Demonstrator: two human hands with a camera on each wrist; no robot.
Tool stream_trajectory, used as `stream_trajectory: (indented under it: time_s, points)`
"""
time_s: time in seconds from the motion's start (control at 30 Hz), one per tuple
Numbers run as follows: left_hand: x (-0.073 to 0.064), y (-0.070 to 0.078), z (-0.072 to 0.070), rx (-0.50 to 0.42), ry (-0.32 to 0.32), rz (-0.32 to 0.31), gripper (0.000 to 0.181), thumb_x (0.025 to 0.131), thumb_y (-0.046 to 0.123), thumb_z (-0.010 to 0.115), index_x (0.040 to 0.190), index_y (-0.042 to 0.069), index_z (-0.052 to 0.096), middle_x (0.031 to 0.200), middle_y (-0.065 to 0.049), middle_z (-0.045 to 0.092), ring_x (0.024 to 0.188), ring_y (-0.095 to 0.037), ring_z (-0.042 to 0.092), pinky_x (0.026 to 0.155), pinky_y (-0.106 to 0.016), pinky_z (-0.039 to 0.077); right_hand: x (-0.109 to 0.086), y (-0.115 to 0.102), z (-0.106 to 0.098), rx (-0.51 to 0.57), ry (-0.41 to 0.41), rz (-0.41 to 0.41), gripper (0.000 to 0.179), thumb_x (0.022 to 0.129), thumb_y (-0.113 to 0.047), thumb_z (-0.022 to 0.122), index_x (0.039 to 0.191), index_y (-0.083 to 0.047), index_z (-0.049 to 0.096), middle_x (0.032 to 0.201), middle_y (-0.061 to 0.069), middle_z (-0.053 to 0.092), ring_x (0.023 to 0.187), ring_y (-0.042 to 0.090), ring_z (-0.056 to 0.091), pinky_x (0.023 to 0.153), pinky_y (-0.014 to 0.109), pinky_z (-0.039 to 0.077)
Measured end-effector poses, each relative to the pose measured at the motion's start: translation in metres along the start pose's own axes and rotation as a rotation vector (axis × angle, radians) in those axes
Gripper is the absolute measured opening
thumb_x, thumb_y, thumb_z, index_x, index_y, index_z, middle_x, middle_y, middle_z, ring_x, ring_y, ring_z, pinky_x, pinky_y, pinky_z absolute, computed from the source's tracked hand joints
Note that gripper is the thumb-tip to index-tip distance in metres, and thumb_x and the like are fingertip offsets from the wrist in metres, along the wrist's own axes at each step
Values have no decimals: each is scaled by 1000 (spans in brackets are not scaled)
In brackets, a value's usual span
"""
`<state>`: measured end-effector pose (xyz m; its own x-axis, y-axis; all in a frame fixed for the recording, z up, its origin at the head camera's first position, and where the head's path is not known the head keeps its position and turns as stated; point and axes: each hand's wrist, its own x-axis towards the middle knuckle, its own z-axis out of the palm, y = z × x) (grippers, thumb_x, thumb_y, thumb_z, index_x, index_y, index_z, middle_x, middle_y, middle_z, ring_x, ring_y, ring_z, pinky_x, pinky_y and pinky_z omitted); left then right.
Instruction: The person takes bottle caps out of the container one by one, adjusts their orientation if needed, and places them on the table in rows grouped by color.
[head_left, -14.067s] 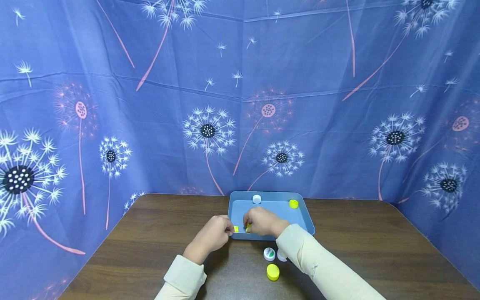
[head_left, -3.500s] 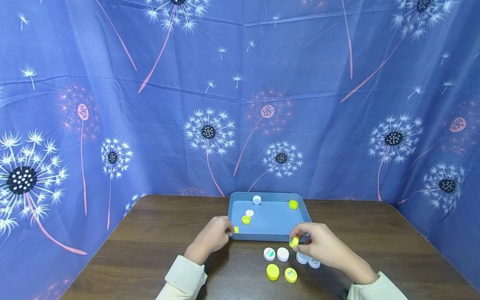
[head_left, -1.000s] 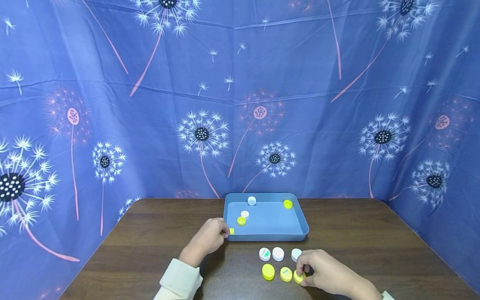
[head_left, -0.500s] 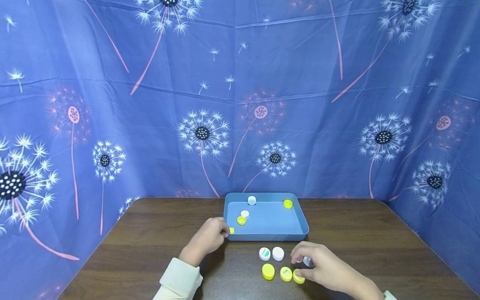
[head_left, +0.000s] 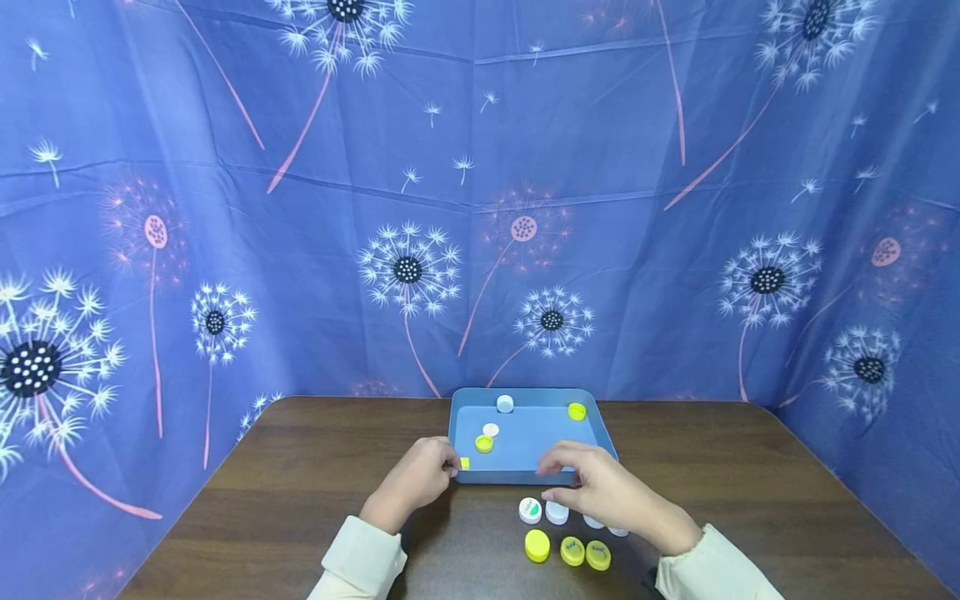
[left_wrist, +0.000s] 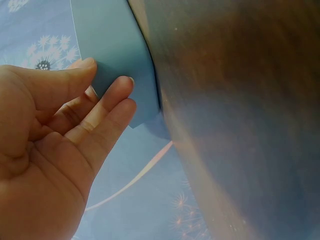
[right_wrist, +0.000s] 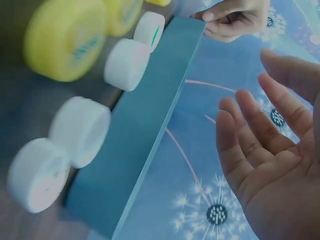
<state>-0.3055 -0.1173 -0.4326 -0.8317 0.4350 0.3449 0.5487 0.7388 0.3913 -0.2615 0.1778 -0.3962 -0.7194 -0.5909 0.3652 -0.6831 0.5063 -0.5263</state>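
Observation:
My left hand (head_left: 417, 478) pinches the front left corner of the blue tray (head_left: 540, 477); in the left wrist view the thumb lies at the rim and other fingers against the outer wall. My right hand (head_left: 600, 487), fingers spread and holding nothing, hovers over the tray's front edge. Inside the tray are a white bottle cap (head_left: 505, 403) at the back, a yellow cap (head_left: 577, 412) at back right, and a white cap (head_left: 491, 430) touching or close to a yellow cap (head_left: 483, 443). Another yellow cap (head_left: 464, 463) shows beside my left fingertips.
Before the tray, white caps stand in a row, one with a green mark (head_left: 530, 510); my right hand partly covers others. Nearer lie a plain yellow cap (head_left: 537, 545) and two yellow caps (head_left: 572, 551) with blue print. A patterned blue cloth (head_left: 480, 208) hangs behind the wooden table (head_left: 337, 442).
My right hand took a yellow cap out of the tray, set it at the right end of the yellow row, let go and moved up-left over the tray's edge. My left hand stays put.

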Motion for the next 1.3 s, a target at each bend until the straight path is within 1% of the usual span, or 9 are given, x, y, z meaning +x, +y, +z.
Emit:
stream_trajectory:
  time_s: [0.1, 0.27, 0.37, 0.5, 0.6, 0.7, 0.9, 1.13, 1.3]
  points:
    - [-1, -1, 2, -6, -1, 0, 19, 82, -10, 66, 73, 6, 72, 75, 7, 58, 70, -5, 52, 65, -25, 51, 20, 0, 4, -24, -14, 19, 23, 86, -14, 78, 104, -24, 68, 104, -6, 67, 97, 17, 62, 74, 32, 54]
    - [-3, -2, 1, -14, -5, -18, 18, 83, -9, 66, 75, 6, 72, 77, 6, 58, 71, -5, 53, 65, -25, 51, 53, -4, 14, -70, -41, 20, 22, 85, -12, 78, 103, -20, 70, 101, -12, 66, 95, 20, 63, 79, 30, 54]
    - [-3, -2, 0, -6, 7, -3, 17, 82, -9, 67, 75, 5, 73, 76, 7, 58, 71, -5, 53, 65, -24, 51, 71, -8, 21, -75, -72, 32, 21, 85, -11, 78, 103, -17, 71, 101, -8, 67, 94, 21, 64, 81, 34, 54]
    - [-4, -2, 0, -2, 20, 32, 17, 81, -10, 67, 74, 5, 73, 75, 7, 58, 69, -5, 53, 65, -24, 51, 91, -6, 33, -78, -124, 41, 19, 85, -10, 77, 103, -13, 71, 100, -1, 70, 93, 24, 64, 80, 35, 54]
    - [-3, -2, 0, -10, 21, 40, 17, 80, -10, 67, 73, 5, 73, 75, 6, 58, 69, -5, 53, 65, -23, 51, 102, -2, 43, -89, -154, 39, 17, 85, -9, 76, 101, -12, 72, 100, 3, 71, 92, 24, 64, 78, 32, 53]
    - [-2, -1, -1, -7, 21, 46, 16, 80, -9, 68, 73, 5, 72, 75, 6, 59, 69, -5, 53, 65, -23, 51, 111, 2, 52, -77, -185, 51, 17, 85, -7, 75, 102, -8, 72, 101, 7, 71, 90, 23, 65, 76, 30, 53]
    - [0, 0, -3, -24, 9, 48, 16, 81, -10, 68, 74, 4, 73, 76, 5, 60, 71, -5, 55, 66, -22, 51, 121, 4, 64, -73, -246, 103, 18, 85, -7, 74, 104, -6, 73, 102, 6, 72, 86, 15, 65, 73, 28, 55]
    - [0, -1, -5, -32, 1, 47, 14, 80, -11, 68, 78, 1, 75, 80, 3, 63, 76, -9, 62, 70, -23, 53, 127, 8, 75, -83, -239, 126, 13, 86, -7, 73, 98, -12, 74, 98, 2, 72, 85, 14, 67, 73, 27, 55]
    - [0, 0, -6, -33, -7, 39, 14, 81, -10, 68, 80, 1, 76, 80, 3, 63, 77, -9, 62, 70, -24, 54, 132, 11, 80, -67, -245, 129, 12, 83, -4, 74, 91, -12, 74, 88, -2, 71, 81, 11, 64, 69, 25, 53]
